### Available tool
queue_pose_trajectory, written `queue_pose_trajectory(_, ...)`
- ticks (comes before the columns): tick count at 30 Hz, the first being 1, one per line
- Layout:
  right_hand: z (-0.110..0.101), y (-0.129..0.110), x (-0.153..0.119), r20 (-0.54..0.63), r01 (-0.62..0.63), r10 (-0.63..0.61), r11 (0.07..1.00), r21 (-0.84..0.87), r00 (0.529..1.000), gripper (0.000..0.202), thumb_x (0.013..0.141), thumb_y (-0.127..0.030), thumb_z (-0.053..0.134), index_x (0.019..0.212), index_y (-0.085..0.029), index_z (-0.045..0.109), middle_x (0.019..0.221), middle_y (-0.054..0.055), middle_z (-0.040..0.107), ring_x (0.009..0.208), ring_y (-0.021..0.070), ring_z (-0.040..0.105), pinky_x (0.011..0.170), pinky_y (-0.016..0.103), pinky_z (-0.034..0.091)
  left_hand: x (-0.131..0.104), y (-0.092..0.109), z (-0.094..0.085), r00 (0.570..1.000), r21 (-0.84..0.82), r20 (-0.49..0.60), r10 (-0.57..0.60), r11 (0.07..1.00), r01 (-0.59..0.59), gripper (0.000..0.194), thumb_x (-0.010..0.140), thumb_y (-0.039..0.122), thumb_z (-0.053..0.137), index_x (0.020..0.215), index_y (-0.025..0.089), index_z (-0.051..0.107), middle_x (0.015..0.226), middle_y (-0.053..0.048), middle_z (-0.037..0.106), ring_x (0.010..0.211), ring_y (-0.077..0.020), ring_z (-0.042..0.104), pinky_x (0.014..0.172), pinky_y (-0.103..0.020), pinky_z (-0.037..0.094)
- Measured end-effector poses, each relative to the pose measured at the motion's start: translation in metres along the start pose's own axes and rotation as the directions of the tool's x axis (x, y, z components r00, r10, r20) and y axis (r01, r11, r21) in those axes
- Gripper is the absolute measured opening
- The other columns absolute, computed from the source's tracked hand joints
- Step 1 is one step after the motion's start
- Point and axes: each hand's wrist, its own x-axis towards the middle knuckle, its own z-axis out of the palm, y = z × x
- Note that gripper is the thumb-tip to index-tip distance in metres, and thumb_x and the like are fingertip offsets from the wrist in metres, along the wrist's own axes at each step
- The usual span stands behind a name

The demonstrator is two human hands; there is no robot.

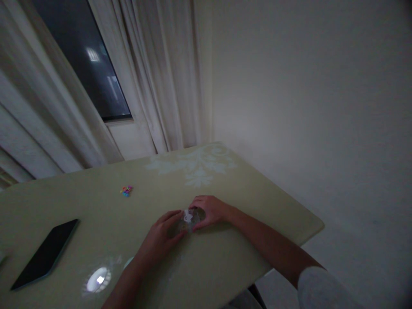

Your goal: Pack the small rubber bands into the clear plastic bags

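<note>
A small see-through plastic container or packet [188, 218] with a white mark on top lies between my two hands, at or just above the tabletop. What is inside it I cannot make out. From its left side, my left hand [165, 229] grips it with curled fingers and thumb. The fingers and thumb of my right hand [210, 211] close round its right end. Farther back and to the left, a little heap of small colourful pieces [126, 190] rests on the table.
The pale, glossy table [257, 201] has a white leaf pattern [199, 167] near its far corner. A dark tablet or large phone [46, 253] lies at the left. Part of a pale green thing [128, 262] shows beside my left forearm. Curtains [170, 77] and a wall [305, 107] border the table.
</note>
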Motion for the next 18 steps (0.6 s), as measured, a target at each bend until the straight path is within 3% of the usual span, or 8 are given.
queue_pose_trajectory(3, -0.002, 0.002, -0.002, 0.017, 0.035, -0.035, 0.999, 0.012, 0.999, 0.067, 0.075, -0.052, 0.087, 0.129, -0.018, 0.068, 0.121, 0.012, 0.071, 0.114, 0.0268, 0.065, 0.102, 0.037, 0.048, 0.0, 0.0, -0.002, 1.0, 0.043, 0.028, -0.003, 0.999, 0.001, 0.045, 0.091, 0.039, 0.072, 0.134, 0.031, 0.071, 0.14, -0.008, 0.07, 0.122, -0.03, 0.07, 0.107, -0.04, 0.056)
queue_pose_trajectory(8, 0.008, 0.002, -0.002, -0.022, 0.198, -0.199, 0.98, -0.016, 0.98, 0.072, 0.088, -0.051, 0.077, 0.149, -0.019, 0.055, 0.145, 0.015, 0.063, 0.131, 0.0274, 0.058, 0.114, 0.042, 0.041, -0.002, 0.001, -0.003, 0.999, 0.124, 0.035, 0.031, 0.992, -0.036, 0.05, 0.088, 0.034, 0.074, 0.137, 0.032, 0.07, 0.141, -0.009, 0.069, 0.125, -0.0311, 0.069, 0.107, -0.041, 0.056)
queue_pose_trajectory(13, 0.018, -0.001, 0.002, -0.059, 0.225, -0.227, 0.973, -0.049, 0.972, 0.061, 0.092, -0.055, 0.072, 0.139, -0.017, 0.062, 0.137, 0.015, 0.068, 0.124, 0.0272, 0.063, 0.11, 0.043, 0.045, -0.004, 0.0, 0.001, 0.998, 0.086, -0.015, 0.059, 0.995, -0.058, 0.048, 0.09, 0.038, 0.074, 0.137, 0.033, 0.069, 0.138, -0.007, 0.071, 0.118, -0.0279, 0.073, 0.104, -0.038, 0.059)
queue_pose_trajectory(18, 0.014, -0.004, 0.002, -0.081, 0.221, -0.222, 0.975, -0.023, 0.972, 0.05, 0.089, -0.053, 0.076, 0.123, -0.017, 0.069, 0.133, 0.015, 0.069, 0.121, 0.026, 0.064, 0.107, 0.04, 0.048, -0.001, -0.001, 0.001, 0.997, -0.02, -0.072, 0.014, 1.0, -0.016, 0.042, 0.084, 0.038, 0.079, 0.124, 0.025, 0.074, 0.123, -0.009, 0.077, 0.109, -0.0275, 0.075, 0.096, -0.037, 0.062)
